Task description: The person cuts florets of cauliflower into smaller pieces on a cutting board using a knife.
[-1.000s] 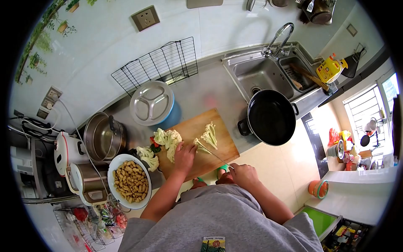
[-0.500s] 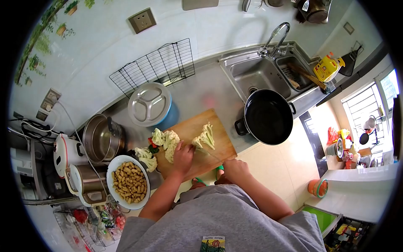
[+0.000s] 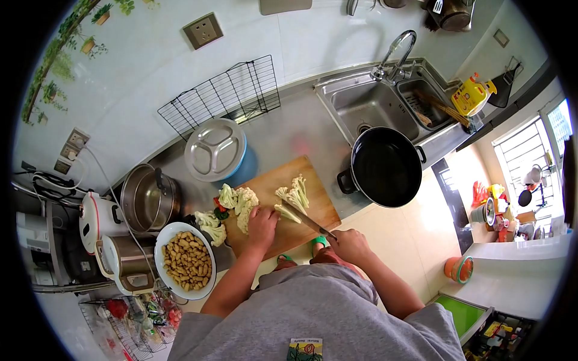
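On the wooden cutting board, my left hand has its fingers curled against a white cauliflower. My right hand grips the handle of a knife, whose blade points to the upper left across the board. Cut cauliflower florets lie beyond the blade, and one slice rests right beside it. Something red and green peeks out at the board's left edge. More cauliflower pieces sit just left of the board.
A white bowl of peanuts, a steel pot and a blue container with a divided steel lid stand to the left. A black two-handled pot sits at the right, by the sink. A wire rack leans on the wall.
The knife blade has come into plain view, tilted, as my right hand shifted slightly right. A slice of cauliflower now lies along the blade. My left hand stays at the cauliflower.
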`<state>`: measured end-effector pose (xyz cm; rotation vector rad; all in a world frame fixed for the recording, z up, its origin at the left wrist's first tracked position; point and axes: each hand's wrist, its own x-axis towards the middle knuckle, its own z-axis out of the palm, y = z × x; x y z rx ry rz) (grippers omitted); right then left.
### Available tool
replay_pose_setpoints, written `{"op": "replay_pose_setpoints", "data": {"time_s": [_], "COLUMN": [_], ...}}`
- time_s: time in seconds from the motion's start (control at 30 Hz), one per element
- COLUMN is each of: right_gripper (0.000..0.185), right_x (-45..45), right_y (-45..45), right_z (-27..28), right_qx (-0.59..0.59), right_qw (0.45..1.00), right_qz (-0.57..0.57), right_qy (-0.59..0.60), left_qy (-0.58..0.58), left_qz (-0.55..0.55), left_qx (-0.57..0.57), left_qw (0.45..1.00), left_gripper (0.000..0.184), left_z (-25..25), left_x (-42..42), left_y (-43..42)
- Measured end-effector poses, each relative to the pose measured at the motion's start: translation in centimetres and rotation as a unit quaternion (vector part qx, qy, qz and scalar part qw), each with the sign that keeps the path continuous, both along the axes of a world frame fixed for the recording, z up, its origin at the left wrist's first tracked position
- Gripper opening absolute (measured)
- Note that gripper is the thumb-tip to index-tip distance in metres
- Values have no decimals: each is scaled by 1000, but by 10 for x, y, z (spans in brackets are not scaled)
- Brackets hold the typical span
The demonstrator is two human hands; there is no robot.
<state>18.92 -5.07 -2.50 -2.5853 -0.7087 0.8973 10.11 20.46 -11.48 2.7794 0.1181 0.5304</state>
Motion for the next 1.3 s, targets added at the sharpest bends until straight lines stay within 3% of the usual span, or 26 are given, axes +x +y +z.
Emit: {"op": "replay_pose_setpoints", "data": {"time_s": [0.43,0.73,0.87,1.1,1.3], "right_gripper": [31,22,20,24,33], "right_x": [21,-6,-19,-25,-6], "right_y": [16,23,29,22,21], "right_z": [18,-10,-10,-29,-18], "right_qx": [-35,-60,-86,-43,0], "right_qw": [997,998,990,996,998], "right_qz": [72,30,96,48,-52], "right_qy": [7,-5,-55,-69,37], "left_qy": [-22,-33,-18,-32,-2], "left_qz": [-25,-34,-33,-23,-18], "left_qx": [39,47,54,54,31], "left_qw": [999,998,998,998,999], "left_gripper": [13,18,21,19,19], "left_z": [3,-3,-9,-6,-7], "left_x": [3,0,-3,-7,-7], "left_y": [0,1,5,2,3]}}
